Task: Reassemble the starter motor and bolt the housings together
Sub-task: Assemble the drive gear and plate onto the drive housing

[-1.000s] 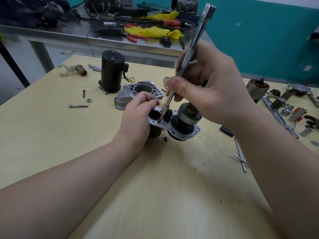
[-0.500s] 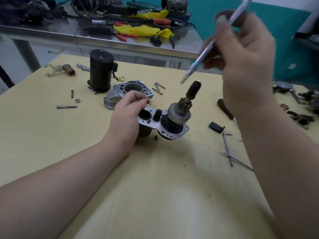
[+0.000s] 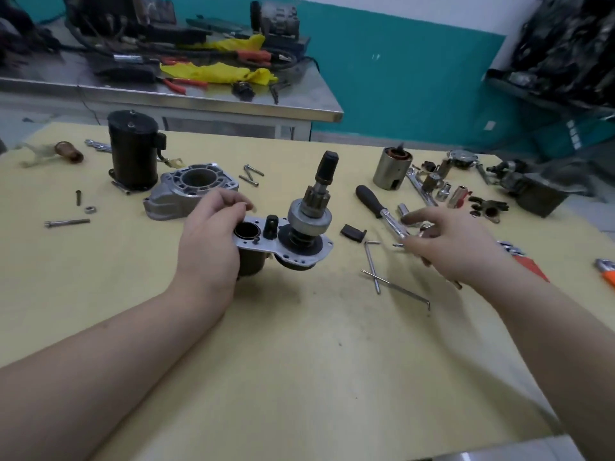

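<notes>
The left hand (image 3: 209, 241) grips the silver starter-motor end plate with its upright pinion shaft (image 3: 293, 234) near the middle of the pale yellow tabletop (image 3: 299, 361), fingers curled round the plate's left end and the dark cylinder beneath it. The shaft, with its toothed gear and black tip, leans slightly to the right.

The right hand (image 3: 449, 247) reaches toward the right edge, index finger stretched out and the other fingers loosely bent over a slim chrome tool (image 3: 429, 257) that passes under the palm. The hand is blurred, so I cannot tell whether it grips that tool or merely rests on it. Just beside the fingertips lies a black-handled chrome ratchet driver (image 3: 382, 207).

Behind the left hand sits the grey cast aluminium nose housing (image 3: 186, 191), open side up, and behind that, toward the far left corner, stands the black cylindrical motor body (image 3: 133, 154). A long steel bolt (image 3: 66, 222) lies near the left edge. Between the plate and the right hand rest a small black block (image 3: 352, 231) and two crossed thin steel hex keys (image 3: 382, 277). Toward the far right corner stands a short silver field-coil cylinder (image 3: 392, 168), with scattered chrome sockets (image 3: 446, 191) beside it.
</notes>
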Demonstrator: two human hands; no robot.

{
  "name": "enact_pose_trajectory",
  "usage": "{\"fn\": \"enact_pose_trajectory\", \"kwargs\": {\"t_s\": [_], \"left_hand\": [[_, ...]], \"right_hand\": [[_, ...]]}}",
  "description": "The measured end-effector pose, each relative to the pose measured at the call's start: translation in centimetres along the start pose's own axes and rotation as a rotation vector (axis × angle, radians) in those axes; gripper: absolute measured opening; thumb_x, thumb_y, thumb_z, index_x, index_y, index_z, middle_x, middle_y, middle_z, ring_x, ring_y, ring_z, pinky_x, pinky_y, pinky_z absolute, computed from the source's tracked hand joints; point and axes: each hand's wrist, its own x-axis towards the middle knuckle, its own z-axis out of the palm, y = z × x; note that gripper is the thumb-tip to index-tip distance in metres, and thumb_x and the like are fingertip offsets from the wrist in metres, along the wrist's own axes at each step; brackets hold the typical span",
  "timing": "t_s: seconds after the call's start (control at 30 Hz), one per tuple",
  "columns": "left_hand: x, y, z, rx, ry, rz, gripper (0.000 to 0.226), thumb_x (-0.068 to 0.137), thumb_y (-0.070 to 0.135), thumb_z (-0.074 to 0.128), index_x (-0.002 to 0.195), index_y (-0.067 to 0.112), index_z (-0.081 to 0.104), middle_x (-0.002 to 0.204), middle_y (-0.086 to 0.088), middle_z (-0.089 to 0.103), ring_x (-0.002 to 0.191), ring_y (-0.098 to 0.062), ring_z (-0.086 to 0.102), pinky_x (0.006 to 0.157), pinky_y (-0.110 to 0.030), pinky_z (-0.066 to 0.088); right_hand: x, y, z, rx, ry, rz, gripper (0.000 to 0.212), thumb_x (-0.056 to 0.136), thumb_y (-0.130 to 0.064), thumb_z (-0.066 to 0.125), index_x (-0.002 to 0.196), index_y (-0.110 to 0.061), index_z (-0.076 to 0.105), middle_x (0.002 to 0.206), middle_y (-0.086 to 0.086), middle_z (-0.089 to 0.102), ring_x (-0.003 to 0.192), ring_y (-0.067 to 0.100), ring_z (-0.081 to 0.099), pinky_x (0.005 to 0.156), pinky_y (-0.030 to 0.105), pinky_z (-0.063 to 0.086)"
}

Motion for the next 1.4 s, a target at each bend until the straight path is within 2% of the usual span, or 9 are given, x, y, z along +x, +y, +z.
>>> {"fn": "enact_pose_trajectory", "kwargs": {"t_s": [0.07, 0.27, 0.5, 0.63, 0.73, 0.8, 0.87, 1.0, 1.4], "left_hand": [[-0.4, -0.2, 0.5, 0.016, -0.026, 0.014, 0.012, 0.086, 0.024, 0.058, 0.083, 0.026, 0.069, 0.079, 0.003, 0.064, 0.078, -0.025, 0.062, 0.066, -0.048, 0.049], [-1.0, -0.8, 3.0, 0.005, -0.063, -0.021, 0.015, 0.085, 0.023, 0.057, 0.076, 0.029, 0.068, 0.075, 0.003, 0.062, 0.067, -0.020, 0.061, 0.060, -0.040, 0.048], [0.4, -1.1, 6.7, 0.010, -0.082, -0.002, 0.016, 0.087, 0.023, 0.056, 0.078, 0.029, 0.068, 0.073, 0.010, 0.061, 0.074, -0.021, 0.059, 0.065, -0.043, 0.046], [1.0, -1.7, 8.8, 0.042, -0.095, 0.073, 0.023, 0.097, 0.012, 0.054, 0.082, 0.024, 0.066, 0.068, 0.015, 0.061, 0.059, -0.003, 0.058, 0.049, -0.020, 0.044], [1.4, -2.5, 9.3, 0.072, -0.109, 0.079, 0.019, 0.095, 0.017, 0.055, 0.084, 0.025, 0.068, 0.069, 0.014, 0.062, 0.059, -0.004, 0.057, 0.047, -0.019, 0.043], [1.6, -3.1, 9.4, 0.079, -0.115, 0.066, 0.016, 0.091, 0.023, 0.056, 0.083, 0.029, 0.068, 0.070, 0.011, 0.062, 0.061, -0.009, 0.058, 0.048, -0.023, 0.043], [1.8, -3.3, 9.5, 0.088, -0.131, 0.074, 0.016, 0.090, 0.023, 0.056, 0.083, 0.030, 0.069, 0.070, 0.008, 0.061, 0.061, -0.012, 0.056, 0.050, -0.026, 0.042], [2.0, -3.7, 9.6, 0.083, -0.154, 0.060, 0.013, 0.090, 0.024, 0.057, 0.087, 0.027, 0.069, 0.072, 0.004, 0.058, 0.067, -0.020, 0.053, 0.064, -0.041, 0.040], [2.0, -4.0, 9.6, 0.132, -0.229, 0.097, 0.011, 0.090, 0.023, 0.057, 0.089, 0.024, 0.068, 0.070, 0.001, 0.052, 0.067, -0.021, 0.046, 0.065, -0.040, 0.034]], "right_hand": [[-0.6, 0.5, 0.8, 0.065, -0.002, -0.007, 0.033, 0.091, -0.025, 0.068, 0.120, -0.041, 0.068, 0.073, -0.007, 0.073, 0.053, 0.005, 0.062, 0.050, 0.028, 0.050], [-2.0, 1.1, 3.3, 0.007, 0.035, -0.132, 0.032, 0.092, -0.030, 0.067, 0.122, -0.040, 0.070, 0.082, -0.020, 0.070, 0.084, -0.001, 0.064, 0.079, 0.034, 0.058], [0.9, 3.9, -0.8, 0.123, 0.357, -0.083, 0.010, 0.095, -0.030, 0.066, 0.098, -0.037, 0.073, 0.076, -0.021, 0.071, 0.077, -0.001, 0.065, 0.064, 0.023, 0.044], [3.5, 5.6, -3.5, 0.115, 0.439, 0.021, 0.014, 0.096, -0.029, 0.064, 0.102, -0.033, 0.076, 0.084, -0.020, 0.070, 0.079, 0.006, 0.065, 0.067, 0.030, 0.048], [4.1, 7.2, -4.3, 0.208, 0.594, 0.063, 0.011, 0.097, -0.033, 0.061, 0.097, -0.033, 0.072, 0.083, -0.020, 0.070, 0.077, 0.003, 0.066, 0.062, 0.021, 0.048], [4.0, 8.4, -4.7, 0.353, 0.743, 0.124, 0.022, 0.098, -0.041, 0.058, 0.085, -0.026, 0.068, 0.076, -0.015, 0.068, 0.069, 0.004, 0.063, 0.058, 0.020, 0.043], [3.9, 9.1, -5.1, 0.478, 0.818, 0.138, 0.041, 0.099, -0.049, 0.054, 0.081, -0.014, 0.065, 0.069, -0.004, 0.064, 0.064, 0.013, 0.055, 0.060, 0.034, 0.042], [3.7, 8.9, -4.8, 0.481, 0.787, 0.070, 0.056, 0.099, -0.056, 0.050, 0.082, -0.003, 0.060, 0.072, 0.023, 0.059, 0.062, 0.021, 0.048, 0.057, 0.043, 0.041], [3.5, 8.6, -4.1, 0.477, 0.766, 0.028, 0.049, 0.105, -0.046, 0.051, 0.074, -0.009, 0.060, 0.065, 0.012, 0.057, 0.059, 0.015, 0.047, 0.054, 0.033, 0.035]]}}
